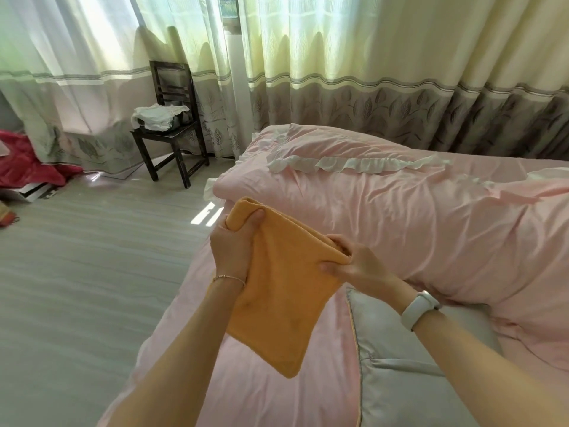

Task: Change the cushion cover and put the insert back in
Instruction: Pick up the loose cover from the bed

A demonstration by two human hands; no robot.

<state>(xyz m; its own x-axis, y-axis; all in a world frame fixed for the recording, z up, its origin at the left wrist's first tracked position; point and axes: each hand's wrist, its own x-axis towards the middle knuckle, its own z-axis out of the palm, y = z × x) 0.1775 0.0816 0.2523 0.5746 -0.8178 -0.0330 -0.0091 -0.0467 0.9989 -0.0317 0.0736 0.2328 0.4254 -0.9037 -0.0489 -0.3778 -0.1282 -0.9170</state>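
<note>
An orange cushion cover [280, 300] hangs limp and flat in the air over the bed's near edge. My left hand [235, 241] grips its upper left corner, thumb on the front. My right hand [348, 265] pinches the upper right corner, where the fabric bunches. A grey cushion [409, 383] with a piped edge lies on the bed under my right forearm, below and right of the cover.
A pink quilt [400, 223] with a white frill is heaped across the bed [246, 396]. A dark wooden chair [172, 137] holding white cloth stands by the curtains. Red fabric [27, 164] lies on the grey floor at far left.
</note>
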